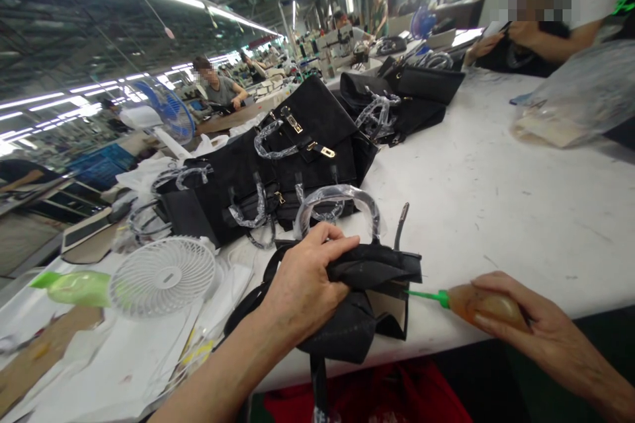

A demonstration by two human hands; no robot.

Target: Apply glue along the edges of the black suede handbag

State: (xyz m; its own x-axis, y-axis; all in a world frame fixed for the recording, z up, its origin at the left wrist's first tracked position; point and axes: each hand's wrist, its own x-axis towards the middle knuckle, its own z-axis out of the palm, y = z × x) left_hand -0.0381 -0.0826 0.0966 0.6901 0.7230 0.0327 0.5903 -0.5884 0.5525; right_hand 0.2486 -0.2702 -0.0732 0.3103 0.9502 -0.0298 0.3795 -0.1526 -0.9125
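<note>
My left hand (pixel 310 277) is closed on the top edge of a black handbag (pixel 347 330), pinching its folded layers between thumb and fingers. The bag lies on the table's front edge, one plastic-wrapped handle (pixel 342 193) standing up behind my hand. At the bag's right end its layers gape, and a pale lining shows. My right hand (pixel 520 310) is wrapped round a glue bottle (pixel 483 305) with amber contents and a green nozzle. The nozzle's thin tip points left at the open end of the bag; whether it touches, I cannot tell.
More black handbags (pixel 317 125) are piled along the white table (pixel 496 198). A white fan (pixel 161 275) and a green bottle (pixel 79 286) lie at left. Clear plastic bags (pixel 580 92) sit at right, near a co-worker (pixel 570 33) holding black material.
</note>
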